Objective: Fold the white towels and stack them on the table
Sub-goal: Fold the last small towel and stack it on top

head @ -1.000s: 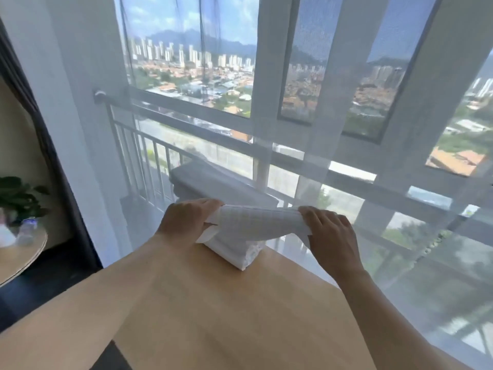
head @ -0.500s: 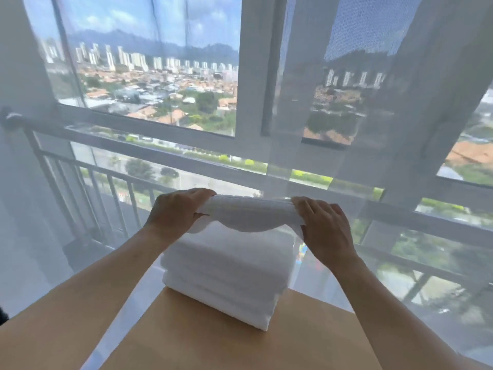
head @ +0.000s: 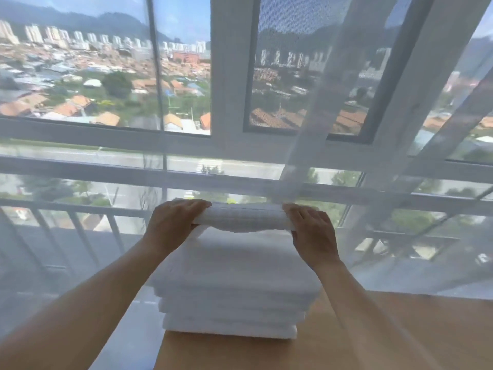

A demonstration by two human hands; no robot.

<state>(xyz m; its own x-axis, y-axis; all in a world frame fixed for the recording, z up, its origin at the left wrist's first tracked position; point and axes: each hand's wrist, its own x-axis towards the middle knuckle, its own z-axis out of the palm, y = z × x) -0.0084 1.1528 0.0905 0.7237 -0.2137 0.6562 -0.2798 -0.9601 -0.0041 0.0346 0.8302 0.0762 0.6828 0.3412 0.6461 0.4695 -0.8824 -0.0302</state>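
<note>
Left hand (head: pixel 174 222) and right hand (head: pixel 312 232) each grip one end of a waffle-textured folded white towel (head: pixel 244 217), held just above the stack (head: pixel 232 287) of smooth towels at the wooden table (head: pixel 400 332) edge.

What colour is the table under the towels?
Light wood-brown table, seen best in the head view, under the stack of white towels.

folded towel (head: pixel 241 217): white, waffle-textured, held level at both ends above the stack | towel stack (head: pixel 232 289): white, several folded layers, neatly piled at the far edge of the wooden tabletop (head: pixel 400 337)
</note>
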